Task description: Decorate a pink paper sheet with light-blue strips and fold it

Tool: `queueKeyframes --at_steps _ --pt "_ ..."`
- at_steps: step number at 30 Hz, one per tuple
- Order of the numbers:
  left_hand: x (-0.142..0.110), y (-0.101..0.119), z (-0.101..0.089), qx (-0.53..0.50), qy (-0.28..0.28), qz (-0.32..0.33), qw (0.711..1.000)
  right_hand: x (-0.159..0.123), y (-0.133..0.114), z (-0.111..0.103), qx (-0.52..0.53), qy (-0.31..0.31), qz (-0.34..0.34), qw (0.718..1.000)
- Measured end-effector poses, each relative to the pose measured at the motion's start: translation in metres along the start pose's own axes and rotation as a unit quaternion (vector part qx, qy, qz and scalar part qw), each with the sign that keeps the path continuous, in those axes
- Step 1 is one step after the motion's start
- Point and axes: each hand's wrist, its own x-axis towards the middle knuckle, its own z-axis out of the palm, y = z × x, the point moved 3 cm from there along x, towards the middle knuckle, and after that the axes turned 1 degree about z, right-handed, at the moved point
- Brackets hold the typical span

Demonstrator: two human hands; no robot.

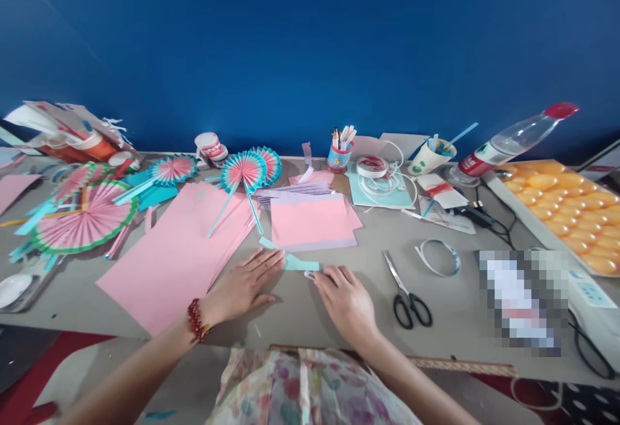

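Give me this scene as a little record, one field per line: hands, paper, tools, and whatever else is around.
Left hand: left hand laid flat, fingertips on a light-blue paper piece
Right hand: right hand curled, fingertips on a small white item, too small to identify
Surface: grey table
Paper: large pink sheets, left of centre
Tool: black-handled scissors, lying right of the right hand
Crafts: pleated pink-and-blue fan, among others
Far edge: pen cup, red-capped bottle
Backdrop: blue wall
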Motion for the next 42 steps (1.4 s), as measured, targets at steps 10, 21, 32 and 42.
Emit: queueKeyframes --at_steps 10,21,32,42 --pt "0.001 0.001 0.001 -0.002 0.011 -0.004 1.000 0.008 -0.015 0.006 -0.011 -0.015 -0.010 1.000" --pt "0.000 -0.001 0.003 0.002 0.014 0.003 1.000 0.008 -0.024 0.006 -0.009 0.005 0.018 1.000" --pt "-0.003 -0.003 0.003 -0.007 0.014 -0.004 1.000 0.016 -0.032 0.014 -0.014 -0.001 0.002 1.000" --pt "-0.027 -0.011 -0.002 0.018 0.026 -0.046 0.998 0.020 -0.034 0.007 0.002 -0.010 0.004 1.000"
